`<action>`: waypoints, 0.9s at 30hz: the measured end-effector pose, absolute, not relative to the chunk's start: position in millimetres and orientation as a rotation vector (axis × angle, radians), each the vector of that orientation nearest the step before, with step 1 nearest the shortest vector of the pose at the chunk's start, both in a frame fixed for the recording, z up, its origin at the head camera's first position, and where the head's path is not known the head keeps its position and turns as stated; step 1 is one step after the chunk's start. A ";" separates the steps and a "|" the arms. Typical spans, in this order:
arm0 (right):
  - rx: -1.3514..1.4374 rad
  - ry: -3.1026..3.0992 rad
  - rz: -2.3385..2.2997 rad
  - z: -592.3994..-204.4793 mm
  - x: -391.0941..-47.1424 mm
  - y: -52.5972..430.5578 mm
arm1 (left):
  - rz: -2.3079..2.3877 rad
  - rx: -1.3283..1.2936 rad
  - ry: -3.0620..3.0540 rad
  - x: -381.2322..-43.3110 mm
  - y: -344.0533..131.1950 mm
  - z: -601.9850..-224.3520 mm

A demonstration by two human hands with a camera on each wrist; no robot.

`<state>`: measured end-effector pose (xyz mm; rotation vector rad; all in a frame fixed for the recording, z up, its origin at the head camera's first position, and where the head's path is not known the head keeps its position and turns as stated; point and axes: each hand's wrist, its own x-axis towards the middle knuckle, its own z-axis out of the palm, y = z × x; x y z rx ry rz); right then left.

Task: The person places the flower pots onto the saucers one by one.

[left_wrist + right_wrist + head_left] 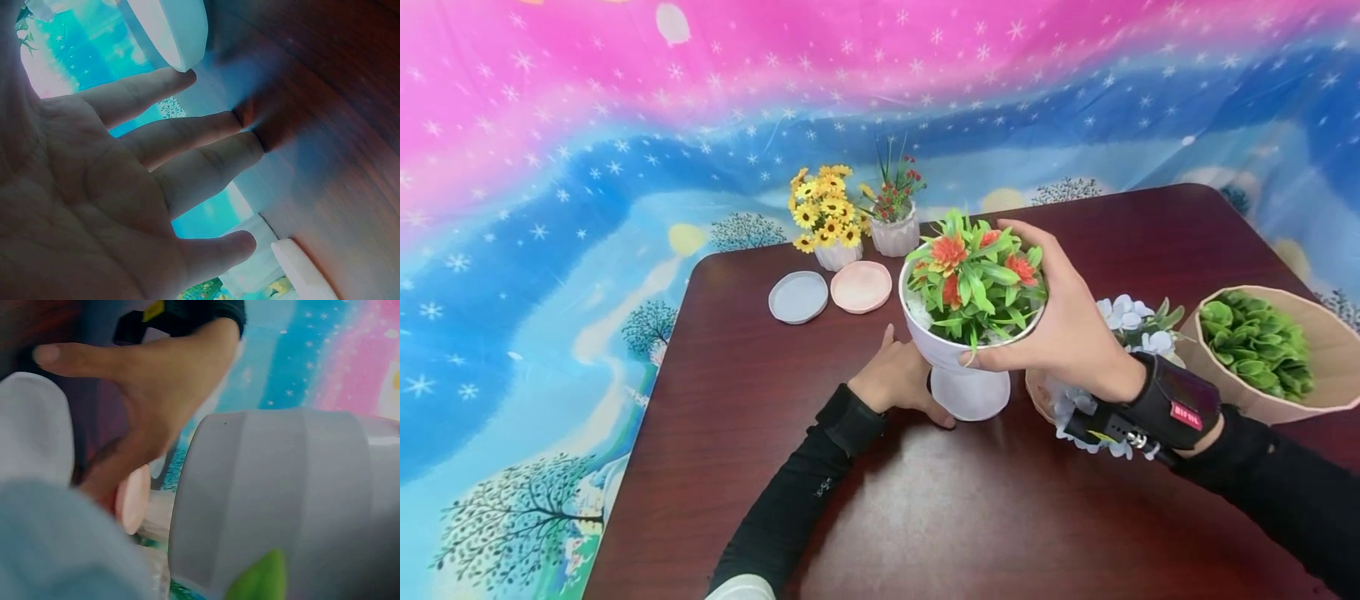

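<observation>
My right hand (1071, 337) holds a white pot (934, 353) by its rim, thumb on the near side and fingers on the far side. Orange flowers (949, 252) with green leaves fill the pot. Below it lies a white saucer (976, 400) on the table, partly covered by the pot in the head view. Beside this saucer is my left hand (897, 373), fingers spread. In the left wrist view the saucer's edge (181, 37) meets one fingertip, and other fingertips rest on the wood. The right wrist view shows the pot's faceted wall (269, 494) close up.
A grey saucer (798, 297) and a pink saucer (861, 287) lie at the back left. Behind them stand pots with yellow flowers (831, 207) and red-berried stems (895, 204). White flowers (1131, 317) and a beige pot (1333, 354) of green leaves stand right on the table (715, 467).
</observation>
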<state>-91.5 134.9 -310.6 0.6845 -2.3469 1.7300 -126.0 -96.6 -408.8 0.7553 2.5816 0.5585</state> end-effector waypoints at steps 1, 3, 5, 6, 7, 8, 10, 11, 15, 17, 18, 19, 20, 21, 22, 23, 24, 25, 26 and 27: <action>0.661 -2.362 1.718 -313.1 -91.0 135.3 | 0.543 0.759 2.584 -126.3 -96.3 -408.5; 0.622 -2.387 1.695 -317.6 -89.7 136.4 | 0.513 0.761 2.581 -126.7 -95.6 -407.4; 0.591 -2.404 1.674 -322.0 -88.7 137.5 | 0.477 0.763 2.579 -127.0 -94.7 -406.8; 0.577 -2.409 1.667 -324.4 -88.1 138.0 | 0.457 0.765 2.581 -127.2 -94.4 -407.1; 0.568 -2.412 1.663 -326.8 -87.3 138.4 | 0.440 0.764 2.580 -127.3 -94.0 -407.0; 0.556 -2.417 1.664 -329.2 -86.6 139.0 | 0.428 0.764 2.578 -127.6 -93.9 -407.5; 0.528 -2.432 1.653 -334.5 -85.5 140.1 | 0.406 0.768 2.572 -128.3 -93.7 -408.7; 0.515 -2.441 1.650 -337.0 -84.5 140.7 | 0.402 0.768 2.570 -128.6 -93.7 -409.1; 0.464 -2.471 1.626 -348.2 -83.2 141.8 | 0.392 0.765 2.564 -129.8 -94.3 -409.2; 0.445 -2.481 1.619 -354.2 -82.8 141.2 | 0.388 0.755 2.565 -130.2 -94.8 -408.8; 0.435 -2.486 1.615 -357.2 -83.0 140.7 | 0.386 0.748 2.563 -130.5 -95.2 -408.5; 0.425 -2.492 1.610 -360.1 -82.9 140.0 | 0.388 0.737 2.559 -130.6 -95.6 -408.2; 0.416 -2.499 1.601 -363.0 -82.8 139.3 | 0.386 0.727 2.558 -130.9 -96.1 -407.8; 0.412 -2.504 1.593 -365.9 -82.4 138.7 | 0.384 0.718 2.557 -131.2 -96.6 -407.5; 0.404 -2.510 1.583 -368.6 -81.9 137.9 | 0.381 0.709 2.556 -131.5 -97.1 -407.5; 0.400 -2.515 1.571 -371.0 -81.2 137.2 | 0.378 0.702 2.554 -131.8 -97.5 -407.2; 0.395 -2.524 1.553 -373.4 -80.5 136.5 | 0.377 0.697 2.553 -132.2 -97.9 -407.3; 0.390 -2.535 1.531 -375.6 -79.6 135.8 | 0.374 0.695 2.553 -132.4 -98.4 -407.2; 0.385 -2.546 1.511 -377.3 -78.8 135.0 | 0.370 0.696 2.554 -132.8 -98.8 -407.2; 0.380 -2.556 1.496 -378.7 -78.1 134.4 | 0.369 0.698 2.555 -133.1 -99.0 -407.0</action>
